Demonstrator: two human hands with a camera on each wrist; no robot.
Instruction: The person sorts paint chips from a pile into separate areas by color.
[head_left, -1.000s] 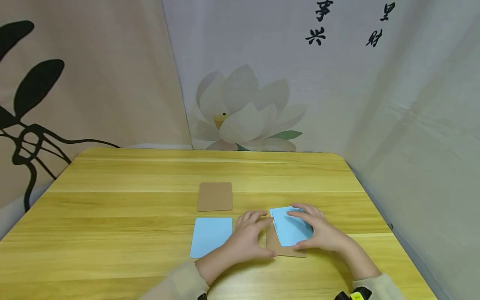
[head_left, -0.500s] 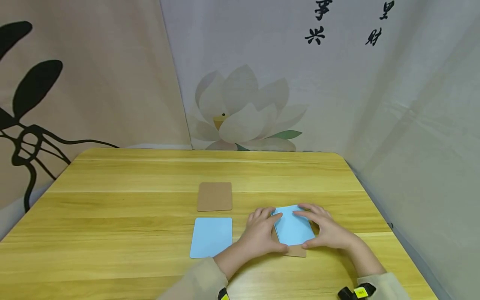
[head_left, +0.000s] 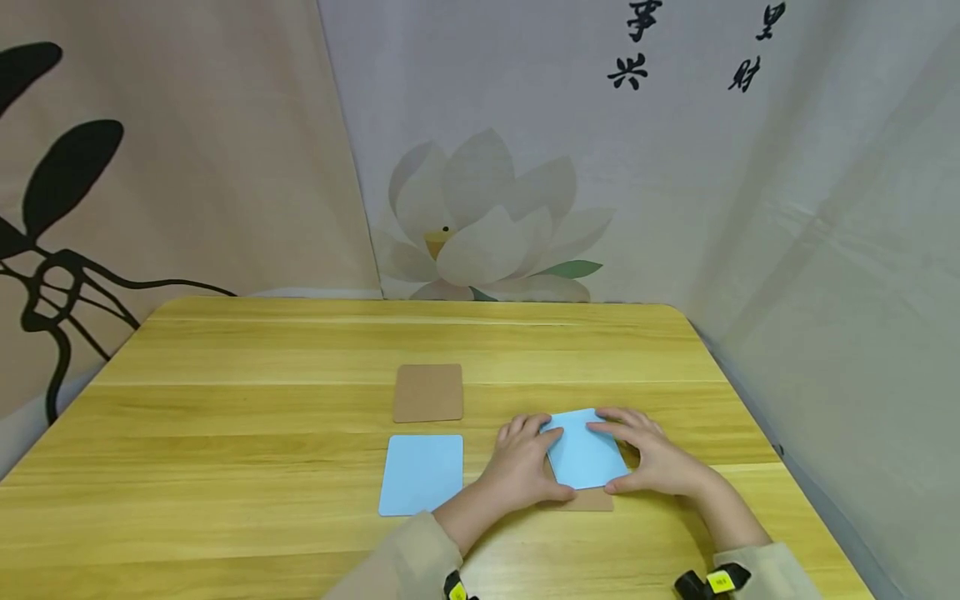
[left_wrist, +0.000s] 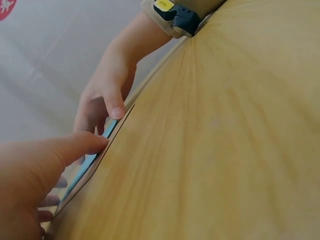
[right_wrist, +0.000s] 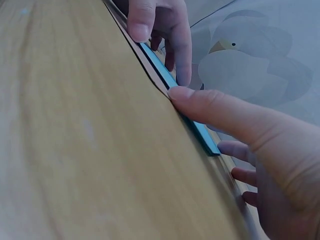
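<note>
A small stack of light blue square cards (head_left: 587, 454) lies at an angle over a brown square card (head_left: 592, 501) on the wooden table. My left hand (head_left: 521, 465) holds the stack at its left side, thumb at the near corner and fingers at the far corner. From the right, my right hand (head_left: 654, 458) grips it with the thumb at the near edge and the fingers over the far corner. In the right wrist view the blue cards (right_wrist: 202, 135) show a thick edge between the two thumbs.
Left of the hands lies another light blue square card (head_left: 422, 475), flat on the table (head_left: 225, 467). Behind it is a second brown square card (head_left: 429, 393). A printed curtain (head_left: 517, 167) hangs along the table's far edge.
My left hand has moved right and taken hold of the stack's left side. The blue cards, earlier slightly offset, now line up. Over the last half second little has moved.
</note>
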